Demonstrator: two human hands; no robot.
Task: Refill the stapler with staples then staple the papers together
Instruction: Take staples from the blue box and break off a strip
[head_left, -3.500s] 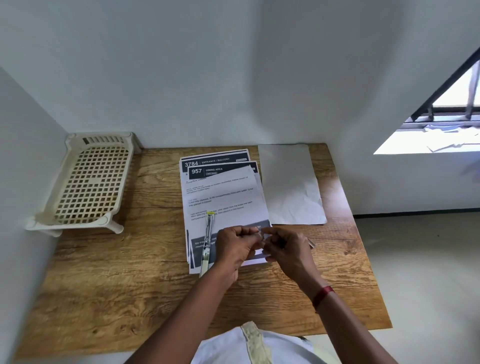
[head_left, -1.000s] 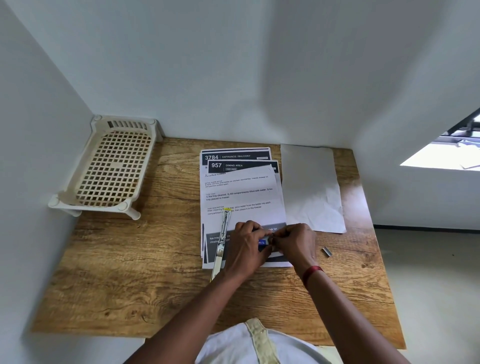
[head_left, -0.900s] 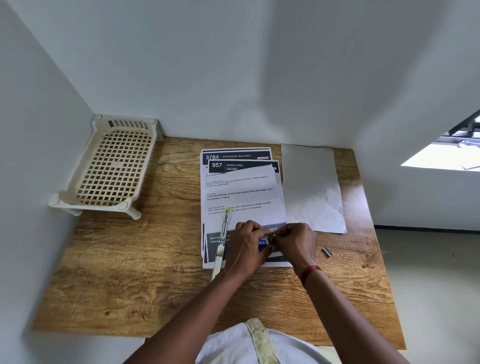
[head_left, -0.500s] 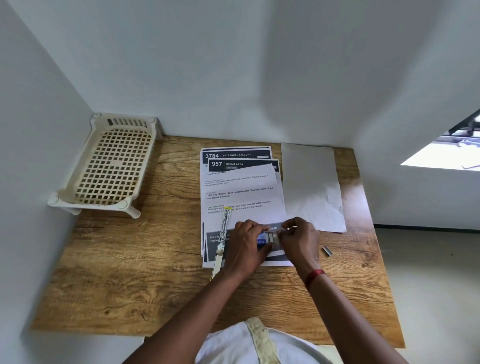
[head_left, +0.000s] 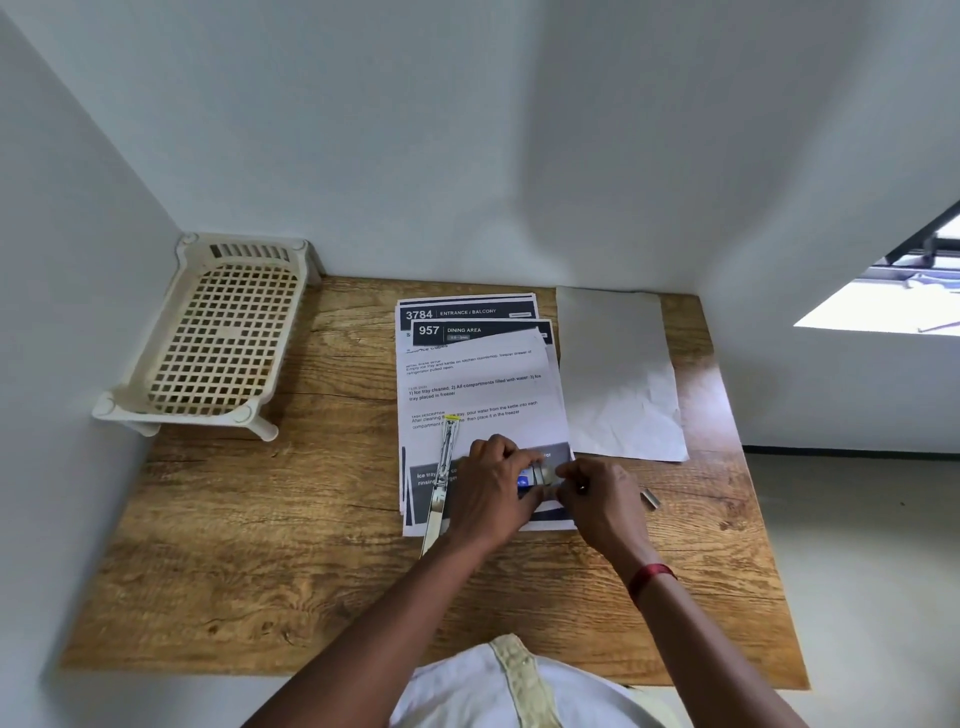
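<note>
Stapler (head_left: 442, 480): opened out flat on the printed papers (head_left: 478, 395), just left of the left grip (head_left: 493, 491), magazine exposed, apparently for loading. Staple box (head_left: 530, 477): small, blue, pinched between left grip and right grip (head_left: 597, 499), both closed on it, likely drawing staples. Loose staple strip (head_left: 650, 499): on bench (head_left: 291, 545), right of right grip.

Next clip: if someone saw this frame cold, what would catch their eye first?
Most likely the two hands at the middle of the wooden desk: the left hand and right hand meet over a small blue staple box. Just left of them an opened metal stapler lies lengthwise on the printed papers. A cream plastic basket sits in the far left corner.
</note>
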